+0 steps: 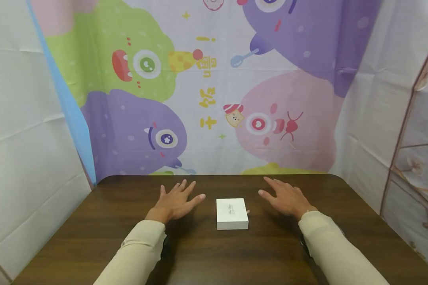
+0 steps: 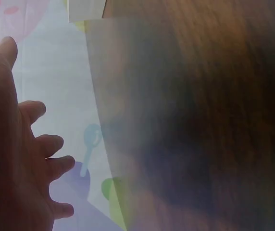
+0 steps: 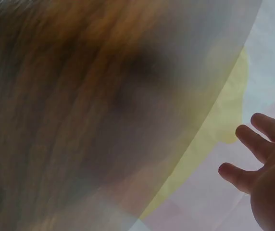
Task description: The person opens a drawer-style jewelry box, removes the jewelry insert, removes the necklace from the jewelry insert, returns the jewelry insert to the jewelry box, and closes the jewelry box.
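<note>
A small white box (image 1: 232, 214) with dark lettering on its lid lies on the brown wooden table (image 1: 271, 253), between the two hands. A small pale tab sticks out from its right side. To the left of the box is my left hand (image 1: 176, 202), palm down with fingers spread and nothing held. On the other side, my right hand (image 1: 285, 198) has its fingers extended and thumb apart, also holding nothing. In the left wrist view, a corner of the white box (image 2: 85, 9) shows at the top edge, beyond the spread fingers.
Behind the table's far edge hangs a cloth (image 1: 207, 150) printed with cartoon monsters. A pale cloth wall (image 1: 32, 130) stands on the left, and a flower-patterned one (image 1: 417, 158) on the right.
</note>
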Motion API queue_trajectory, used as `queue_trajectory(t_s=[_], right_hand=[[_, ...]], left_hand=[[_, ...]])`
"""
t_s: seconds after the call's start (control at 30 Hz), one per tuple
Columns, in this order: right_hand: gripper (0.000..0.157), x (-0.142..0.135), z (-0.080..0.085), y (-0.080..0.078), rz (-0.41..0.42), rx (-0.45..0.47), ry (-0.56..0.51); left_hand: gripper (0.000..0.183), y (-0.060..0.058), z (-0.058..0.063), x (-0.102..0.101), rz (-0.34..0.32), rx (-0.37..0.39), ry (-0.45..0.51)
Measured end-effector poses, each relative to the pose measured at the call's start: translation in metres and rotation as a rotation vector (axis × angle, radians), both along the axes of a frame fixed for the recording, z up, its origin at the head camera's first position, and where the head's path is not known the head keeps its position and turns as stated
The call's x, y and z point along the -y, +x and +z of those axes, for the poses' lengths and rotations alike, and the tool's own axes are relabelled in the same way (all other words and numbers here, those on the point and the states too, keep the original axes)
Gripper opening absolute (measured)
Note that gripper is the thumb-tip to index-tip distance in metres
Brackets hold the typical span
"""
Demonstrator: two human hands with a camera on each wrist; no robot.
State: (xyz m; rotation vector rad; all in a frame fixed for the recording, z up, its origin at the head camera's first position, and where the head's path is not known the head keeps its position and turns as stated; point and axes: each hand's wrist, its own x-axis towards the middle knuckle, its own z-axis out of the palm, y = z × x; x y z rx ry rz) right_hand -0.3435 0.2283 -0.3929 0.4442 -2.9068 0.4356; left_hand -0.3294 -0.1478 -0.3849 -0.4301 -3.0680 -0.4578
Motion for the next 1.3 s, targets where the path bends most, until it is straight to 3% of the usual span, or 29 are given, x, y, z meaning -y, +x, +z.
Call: queue_trajectory(t_s=[0.47, 0.73, 0.93, 1.3], right_hand=[[0.083, 0.008, 0.003, -0.005, 0.001, 0.007, -0.025], [0.077, 0.013, 0.005, -0.001, -0.005, 0.067, -0.289], [0.074, 0.019, 0.008, -0.001, 0.002, 0.081, -0.28], [0.069, 0.019, 0.007, -0.001, -0.012, 0.097, -0.391]], left_hand=[[0.088, 0.0, -0.008, 0.003, 0.006, -0.007, 0.003], [0.085, 0.004, -0.013, 0.004, 0.015, -0.006, 0.006], [0.083, 0.003, -0.014, -0.002, 0.014, -0.033, 0.034], [0.076, 0.004, -0.015, -0.01, -0.002, -0.065, 0.039]])
